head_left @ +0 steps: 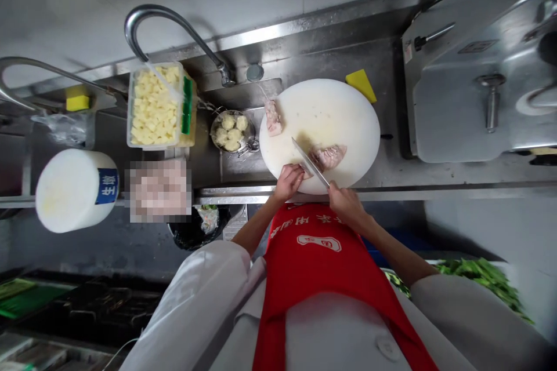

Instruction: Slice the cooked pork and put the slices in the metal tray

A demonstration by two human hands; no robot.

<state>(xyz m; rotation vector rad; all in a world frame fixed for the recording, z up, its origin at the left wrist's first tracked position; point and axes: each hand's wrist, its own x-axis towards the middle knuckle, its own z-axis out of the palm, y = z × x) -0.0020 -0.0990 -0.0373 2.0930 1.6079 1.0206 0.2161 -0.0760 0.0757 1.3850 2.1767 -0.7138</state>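
Observation:
On a round white cutting board [300, 107] lies sliced pale meat [331, 156], with a separate chunk of meat [274, 119] at the board's left edge. My right hand [346, 202] is closed around the handle of a knife [311, 163], whose blade points up and left, its lower part beside the left end of the sliced meat. My left hand [289, 181] rests at the board's near edge, left of the blade, fingers bent together over a piece of meat that they mostly hide.
Left of the board, a bowl of pale balls [230, 130] sits in the sink beside a tub of pale cubes [155, 105], under a curved faucet [174, 20]. A yellow sponge [361, 86] lies behind the board; a metal machine [470, 93] stands right.

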